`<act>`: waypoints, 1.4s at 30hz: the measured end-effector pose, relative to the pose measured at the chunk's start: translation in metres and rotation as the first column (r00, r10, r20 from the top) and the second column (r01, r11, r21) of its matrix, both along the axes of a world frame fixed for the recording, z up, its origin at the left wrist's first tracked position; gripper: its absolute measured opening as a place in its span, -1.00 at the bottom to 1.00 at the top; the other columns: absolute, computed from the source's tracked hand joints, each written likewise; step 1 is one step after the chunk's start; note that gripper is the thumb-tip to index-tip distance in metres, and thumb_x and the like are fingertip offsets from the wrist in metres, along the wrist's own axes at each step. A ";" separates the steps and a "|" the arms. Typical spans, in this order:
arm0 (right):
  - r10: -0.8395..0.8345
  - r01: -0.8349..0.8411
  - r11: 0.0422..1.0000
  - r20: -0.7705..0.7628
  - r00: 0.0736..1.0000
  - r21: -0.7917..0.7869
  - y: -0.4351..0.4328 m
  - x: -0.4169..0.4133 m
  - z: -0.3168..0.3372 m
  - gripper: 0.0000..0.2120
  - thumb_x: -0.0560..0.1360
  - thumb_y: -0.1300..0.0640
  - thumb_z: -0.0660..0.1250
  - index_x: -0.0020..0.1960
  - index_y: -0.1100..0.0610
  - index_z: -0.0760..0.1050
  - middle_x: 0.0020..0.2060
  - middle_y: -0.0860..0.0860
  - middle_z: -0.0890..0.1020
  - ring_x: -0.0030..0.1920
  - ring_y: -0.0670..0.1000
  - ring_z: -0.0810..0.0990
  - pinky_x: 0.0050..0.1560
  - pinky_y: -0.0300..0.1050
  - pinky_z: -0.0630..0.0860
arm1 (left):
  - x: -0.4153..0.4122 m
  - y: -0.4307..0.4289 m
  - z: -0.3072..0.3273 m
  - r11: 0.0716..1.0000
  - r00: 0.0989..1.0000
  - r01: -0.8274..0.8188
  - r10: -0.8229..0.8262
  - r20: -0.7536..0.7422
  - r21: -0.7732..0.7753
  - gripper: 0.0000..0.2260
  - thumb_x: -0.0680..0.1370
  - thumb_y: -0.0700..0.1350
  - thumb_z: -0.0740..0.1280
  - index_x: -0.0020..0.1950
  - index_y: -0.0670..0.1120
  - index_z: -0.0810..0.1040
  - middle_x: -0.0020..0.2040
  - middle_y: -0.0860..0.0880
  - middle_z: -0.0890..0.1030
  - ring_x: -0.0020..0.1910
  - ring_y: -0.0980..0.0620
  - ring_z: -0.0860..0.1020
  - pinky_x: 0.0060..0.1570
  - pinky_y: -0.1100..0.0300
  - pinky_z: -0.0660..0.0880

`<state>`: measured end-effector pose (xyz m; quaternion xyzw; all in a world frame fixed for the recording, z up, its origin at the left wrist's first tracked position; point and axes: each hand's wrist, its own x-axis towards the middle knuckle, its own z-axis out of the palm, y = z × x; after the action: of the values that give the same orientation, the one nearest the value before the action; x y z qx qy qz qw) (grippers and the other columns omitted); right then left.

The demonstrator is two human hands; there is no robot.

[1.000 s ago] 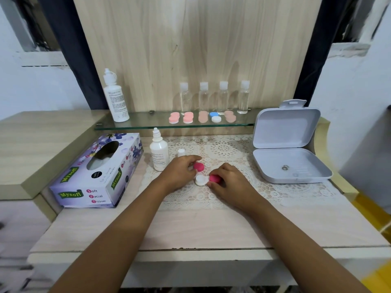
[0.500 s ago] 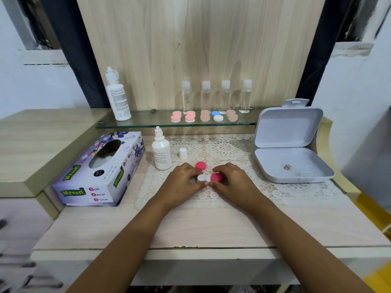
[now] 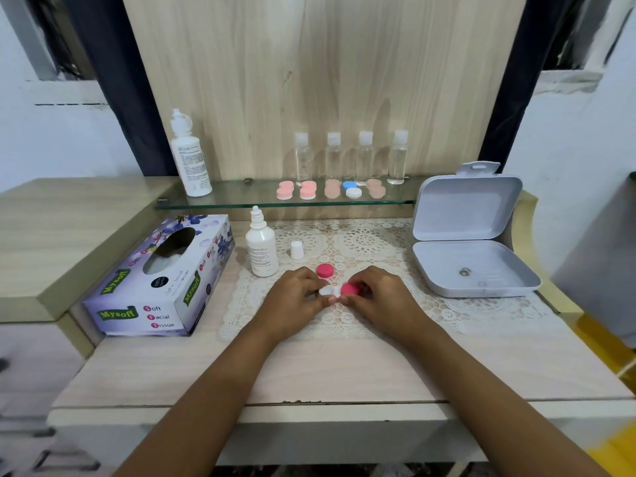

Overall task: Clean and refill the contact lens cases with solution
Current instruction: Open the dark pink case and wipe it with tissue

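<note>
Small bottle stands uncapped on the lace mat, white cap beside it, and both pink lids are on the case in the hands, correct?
No: head view shows only one pink lid on the case, at the right hand; the other pink lid lies loose on the mat behind.

Left hand [image 3: 292,302] and right hand [image 3: 383,301] meet, fingers curled.

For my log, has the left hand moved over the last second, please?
Yes: the left hand drew back from the dropper bottle, off the loose pink cap.
</note>
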<state>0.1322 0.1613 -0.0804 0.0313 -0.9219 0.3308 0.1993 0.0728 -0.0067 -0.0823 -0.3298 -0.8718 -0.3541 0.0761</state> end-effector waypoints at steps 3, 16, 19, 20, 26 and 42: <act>0.027 -0.027 0.999 -0.011 1.000 0.021 0.002 -0.001 0.001 -0.84 0.40 0.09 0.44 -0.09 0.15 0.59 -0.22 -0.05 0.53 -0.19 -0.10 0.46 -0.20 -0.44 0.30 | 0.000 0.000 -0.001 1.000 1.000 -0.004 0.004 -0.007 -0.003 -0.72 0.45 -0.02 0.43 0.10 -0.13 0.64 -0.01 0.01 0.56 0.03 0.05 0.48 -0.06 0.36 0.27; 0.082 -0.074 0.987 -0.051 0.995 0.143 0.004 -0.004 -0.006 -0.83 0.45 0.10 0.39 -0.04 0.19 0.56 -0.17 0.03 0.54 -0.14 -0.03 0.45 -0.15 -0.38 0.29 | 0.000 0.001 -0.004 1.000 1.000 -0.009 0.009 -0.028 0.015 -0.71 0.46 -0.02 0.42 0.10 -0.14 0.64 0.00 0.01 0.56 0.01 0.07 0.48 -0.06 0.35 0.28; 0.040 -0.027 0.984 -0.068 0.997 0.176 0.001 -0.004 -0.010 -0.80 0.47 0.06 0.36 -0.01 0.18 0.54 -0.15 0.01 0.49 -0.11 -0.04 0.41 -0.11 -0.31 0.26 | 0.001 0.001 -0.004 1.000 1.000 -0.011 0.012 -0.023 0.027 -0.72 0.45 -0.01 0.43 0.09 -0.13 0.64 -0.01 0.02 0.56 0.02 0.08 0.48 -0.04 0.34 0.30; 0.021 -0.010 0.984 -0.062 0.998 0.179 0.001 -0.003 -0.011 -0.78 0.47 0.04 0.35 0.00 0.17 0.53 -0.15 0.01 0.48 -0.10 -0.04 0.41 -0.09 -0.28 0.28 | 0.001 0.001 -0.004 1.000 1.000 -0.012 0.012 -0.023 0.025 -0.72 0.45 -0.01 0.42 0.09 -0.12 0.64 -0.01 0.03 0.56 0.02 0.08 0.48 -0.03 0.34 0.31; 0.019 -0.015 0.995 -0.042 0.999 0.096 0.001 -0.002 -0.007 -0.81 0.44 0.07 0.40 -0.07 0.19 0.54 -0.24 -0.02 0.48 -0.19 -0.05 0.41 -0.20 -0.30 0.27 | 0.000 0.001 -0.004 1.000 1.000 -0.011 0.011 -0.027 0.015 -0.73 0.46 -0.01 0.42 0.09 -0.11 0.65 -0.02 0.05 0.55 0.02 0.08 0.48 -0.03 0.31 0.32; 0.130 -0.120 0.977 -0.044 0.991 0.176 0.007 -0.007 -0.008 -0.82 0.48 0.09 0.32 -0.08 0.22 0.53 -0.23 0.00 0.47 -0.20 -0.03 0.40 -0.19 -0.39 0.26 | -0.001 0.002 -0.004 1.000 0.999 0.009 -0.009 -0.033 -0.008 -0.72 0.48 -0.02 0.40 0.12 -0.13 0.63 0.03 0.00 0.56 0.02 0.11 0.45 -0.03 0.32 0.30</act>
<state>0.1250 0.1680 -0.0888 0.1155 -0.9374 0.2606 0.2000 0.0723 -0.0052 -0.0865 -0.3399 -0.8704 -0.3453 0.0876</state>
